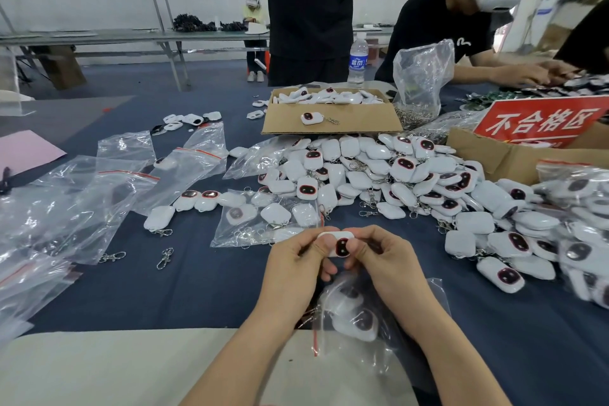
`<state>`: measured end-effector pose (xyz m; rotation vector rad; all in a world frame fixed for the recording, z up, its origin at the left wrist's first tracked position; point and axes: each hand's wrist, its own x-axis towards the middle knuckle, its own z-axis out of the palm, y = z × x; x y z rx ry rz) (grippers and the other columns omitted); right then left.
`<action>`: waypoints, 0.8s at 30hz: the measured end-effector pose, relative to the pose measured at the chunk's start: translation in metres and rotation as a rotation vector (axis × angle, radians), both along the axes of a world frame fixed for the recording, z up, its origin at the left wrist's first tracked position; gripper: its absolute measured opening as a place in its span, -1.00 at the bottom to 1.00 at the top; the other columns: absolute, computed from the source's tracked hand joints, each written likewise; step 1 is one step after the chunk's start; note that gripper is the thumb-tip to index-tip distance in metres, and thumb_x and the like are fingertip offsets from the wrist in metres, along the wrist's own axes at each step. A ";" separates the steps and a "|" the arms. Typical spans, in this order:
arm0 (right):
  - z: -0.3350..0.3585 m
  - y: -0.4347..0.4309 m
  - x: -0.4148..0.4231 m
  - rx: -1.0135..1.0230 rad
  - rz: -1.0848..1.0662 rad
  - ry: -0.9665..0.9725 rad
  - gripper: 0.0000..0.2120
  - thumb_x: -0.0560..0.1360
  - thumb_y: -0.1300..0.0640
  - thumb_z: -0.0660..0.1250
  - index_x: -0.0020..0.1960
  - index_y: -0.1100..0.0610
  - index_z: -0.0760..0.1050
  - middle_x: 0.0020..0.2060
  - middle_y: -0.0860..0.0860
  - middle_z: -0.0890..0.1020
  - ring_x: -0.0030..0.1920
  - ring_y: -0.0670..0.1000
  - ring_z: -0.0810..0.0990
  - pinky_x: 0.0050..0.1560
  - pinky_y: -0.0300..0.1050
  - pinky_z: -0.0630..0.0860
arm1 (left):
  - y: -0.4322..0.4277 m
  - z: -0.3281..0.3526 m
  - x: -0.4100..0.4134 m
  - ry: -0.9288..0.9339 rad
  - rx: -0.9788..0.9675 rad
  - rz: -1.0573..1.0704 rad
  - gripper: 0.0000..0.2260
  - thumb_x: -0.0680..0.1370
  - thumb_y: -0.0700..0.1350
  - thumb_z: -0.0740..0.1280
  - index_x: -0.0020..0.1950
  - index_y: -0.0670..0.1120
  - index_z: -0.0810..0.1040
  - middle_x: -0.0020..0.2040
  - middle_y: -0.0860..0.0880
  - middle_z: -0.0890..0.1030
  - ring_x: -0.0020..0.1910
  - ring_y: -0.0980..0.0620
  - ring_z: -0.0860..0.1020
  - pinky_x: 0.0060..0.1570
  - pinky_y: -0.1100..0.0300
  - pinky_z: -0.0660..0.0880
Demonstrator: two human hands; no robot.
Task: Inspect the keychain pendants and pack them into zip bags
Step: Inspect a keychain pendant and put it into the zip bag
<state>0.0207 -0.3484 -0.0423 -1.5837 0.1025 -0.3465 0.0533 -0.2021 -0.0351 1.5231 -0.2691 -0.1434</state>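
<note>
The left hand (295,262) and right hand (387,260) together pinch one white pendant (341,245) between thumbs and curled fingers, its dark face up, above the desk's (184,290) near edge. A zip bag (362,316) holding pendants lies just under the wrists. A pendant pile (395,175) spreads toward the right edge. Empty bags (99,194) lie along the left edge, and a cardboard box (362,122) sits toward the far edge.

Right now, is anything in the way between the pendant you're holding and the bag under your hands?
Nothing visible. The left hand and right hand pinch the pendant right over the zip bag, which already holds pendants. Whether the bag's mouth is open, I cannot tell.
</note>
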 end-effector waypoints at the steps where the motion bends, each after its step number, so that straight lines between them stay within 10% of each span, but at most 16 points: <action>1: 0.000 0.000 0.000 -0.009 -0.003 0.009 -0.89 0.57 0.31 0.37 -0.02 0.15 0.64 -0.41 -0.01 0.66 -0.37 -0.13 0.60 -0.27 -0.33 0.52 | 0.000 0.000 0.000 0.003 -0.003 -0.001 -0.85 0.64 -0.14 0.33 0.04 0.01 0.70 -0.46 0.01 0.55 -0.45 0.15 0.49 -0.34 0.39 0.45; 24: 0.007 0.006 -0.002 -0.177 -0.004 0.034 -0.89 0.61 0.03 0.33 0.08 -0.08 0.62 -0.15 -0.17 0.73 -0.22 -0.16 0.69 -0.19 -0.32 0.57 | 0.000 0.005 -0.004 0.015 0.005 0.106 -0.73 0.70 0.02 0.21 -0.03 -0.04 0.65 -0.47 -0.03 0.54 -0.47 0.10 0.47 -0.46 0.35 0.40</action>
